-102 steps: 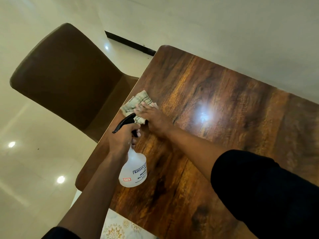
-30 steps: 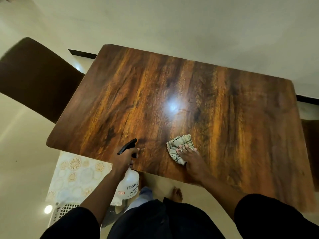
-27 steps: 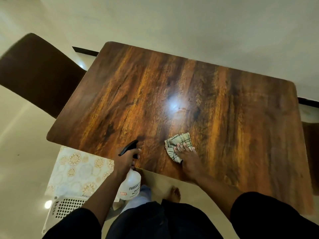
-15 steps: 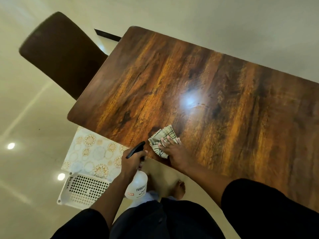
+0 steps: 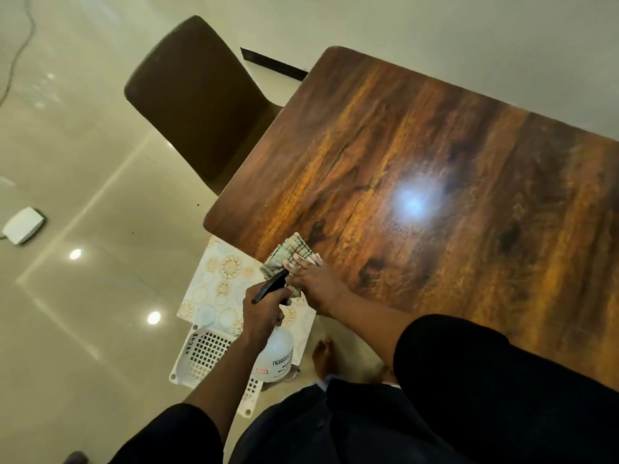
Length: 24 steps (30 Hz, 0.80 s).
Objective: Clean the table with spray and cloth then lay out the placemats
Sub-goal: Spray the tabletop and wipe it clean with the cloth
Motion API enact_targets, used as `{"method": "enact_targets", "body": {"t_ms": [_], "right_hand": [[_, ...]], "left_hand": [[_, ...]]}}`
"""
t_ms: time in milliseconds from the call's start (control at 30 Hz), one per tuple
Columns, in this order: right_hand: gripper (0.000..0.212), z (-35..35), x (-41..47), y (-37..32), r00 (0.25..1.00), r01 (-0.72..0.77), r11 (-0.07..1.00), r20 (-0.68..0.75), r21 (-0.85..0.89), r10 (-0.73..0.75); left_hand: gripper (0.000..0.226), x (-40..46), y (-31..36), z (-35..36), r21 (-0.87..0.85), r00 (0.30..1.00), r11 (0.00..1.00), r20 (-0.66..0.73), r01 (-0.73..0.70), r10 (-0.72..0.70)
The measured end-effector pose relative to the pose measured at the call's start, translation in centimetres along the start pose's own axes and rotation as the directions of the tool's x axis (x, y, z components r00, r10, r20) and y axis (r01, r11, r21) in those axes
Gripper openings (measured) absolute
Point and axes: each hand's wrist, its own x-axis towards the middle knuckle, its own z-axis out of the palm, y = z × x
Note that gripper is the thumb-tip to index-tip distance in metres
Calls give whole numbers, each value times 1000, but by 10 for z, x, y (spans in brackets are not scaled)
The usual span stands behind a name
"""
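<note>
My right hand (image 5: 315,283) presses a folded checked cloth (image 5: 288,254) flat on the near left edge of the dark wooden table (image 5: 418,155). Just off that edge, my left hand (image 5: 263,311) grips the neck of a white spray bottle (image 5: 275,358) with a black trigger, held below table height. Patterned placemats (image 5: 214,289) with gold circles lie on a white perforated basket (image 5: 201,354) on the floor beside the table's near left corner.
A brown upholstered chair (image 5: 194,95) stands at the table's left side. A small white device (image 5: 23,225) with a cable lies on the glossy tiled floor at far left. My bare foot (image 5: 323,358) shows under the table edge.
My right hand has slid the cloth leftwards along the near edge to the left corner. The view has turned left; the basket and placemats now show more fully. The bottle stays in my left hand.
</note>
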Motion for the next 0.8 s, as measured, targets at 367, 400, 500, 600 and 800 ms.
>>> {"method": "enact_targets", "body": {"t_ms": [367,400,500,600,800], "right_hand": [[62,20,-8,-23,990,-91,995,-104,39,95],[62,24,-17,-22,987,-98,994,-124,43,103],[65,32,-50,-19,978,-131,988,-154,87,143],[65,40,-82,-15,958,-202,971,-182,132,224],[57,59,-162,5,882,-358,917,-259,176,394]], "left_hand": [[21,21,-7,-13,37,998,999,57,-23,21],[24,21,-8,-9,46,996,999,85,-27,23],[25,18,-11,7,67,984,996,172,-52,39],[21,9,-14,30,95,968,992,243,-85,59],[20,-14,-18,77,132,925,982,373,-133,75]]}}
